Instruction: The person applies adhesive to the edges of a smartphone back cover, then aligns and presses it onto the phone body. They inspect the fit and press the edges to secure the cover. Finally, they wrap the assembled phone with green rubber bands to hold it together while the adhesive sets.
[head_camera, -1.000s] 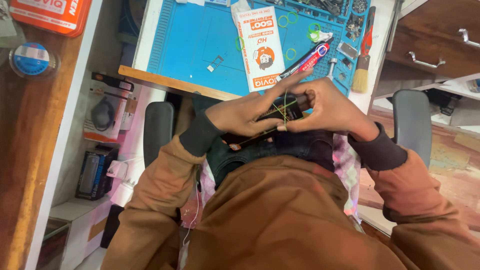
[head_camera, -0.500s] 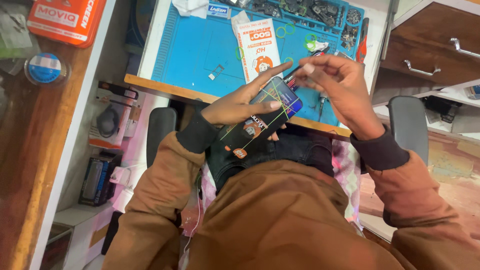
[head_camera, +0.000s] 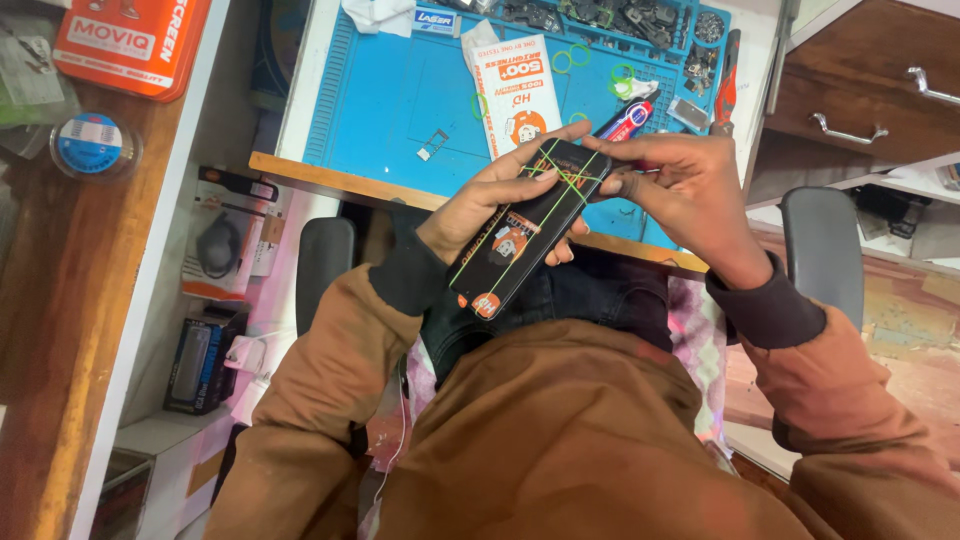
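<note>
View from above, looking down at a seated person in a brown jacket (head_camera: 560, 440), which fills the lower half of the frame. Upper centre: a blue work mat (head_camera: 400, 100) on a desk w/ a wooden front edge (head_camera: 330, 180). Far left: a brown wooden shelf (head_camera: 50, 330) w/ an orange box (head_camera: 130, 40) at the top left corner. Upper right: wooden drawers (head_camera: 880, 90) w/ metal handles.

Centre of frame: a black phone (head_camera: 525, 230), held slanted just below the desk edge, top end toward the upper right. Thin green rubber bands (head_camera: 560, 175) cross over it, lengthwise and across the top end.

Left hand (head_camera: 495, 200) is cupped under and around the phone, fingers curled along its upper side, thumb at the lower edge; firm hold. Right hand (head_camera: 690, 185), right of centre, is partly closed, fingertips pinching at the phone's top end where the bands cross.

On the mat just above the hands: a white packet (head_camera: 515, 90) w/ orange print, a red-and-blue pen-like tool (head_camera: 625, 120), loose green bands (head_camera: 570, 60), small parts in trays along the top edge.
</note>
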